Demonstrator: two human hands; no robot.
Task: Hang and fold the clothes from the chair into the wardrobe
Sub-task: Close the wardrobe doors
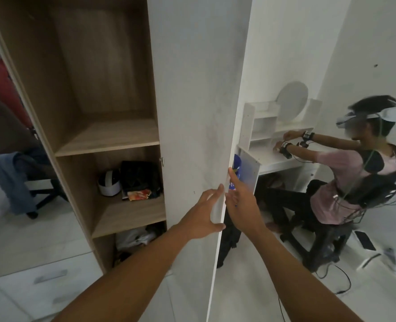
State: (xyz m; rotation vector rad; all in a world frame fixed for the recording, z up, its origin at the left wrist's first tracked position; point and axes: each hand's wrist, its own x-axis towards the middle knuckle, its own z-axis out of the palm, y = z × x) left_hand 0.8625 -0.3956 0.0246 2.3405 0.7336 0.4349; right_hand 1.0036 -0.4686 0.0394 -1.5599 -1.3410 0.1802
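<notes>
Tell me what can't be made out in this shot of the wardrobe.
Head view only:
1. Wardrobe's right side: hidden behind the open white wardrobe door.
2. Blue garment on the black swivel chair: blurred, type unreadable.
3. Bottom compartment: dark, contents indistinct.
4. Left hand: door edge hides some fingers, grip unclear.

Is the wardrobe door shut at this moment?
No, the door stands wide open, with the left hand on its edge, and the shelves inside are in plain view.
</notes>
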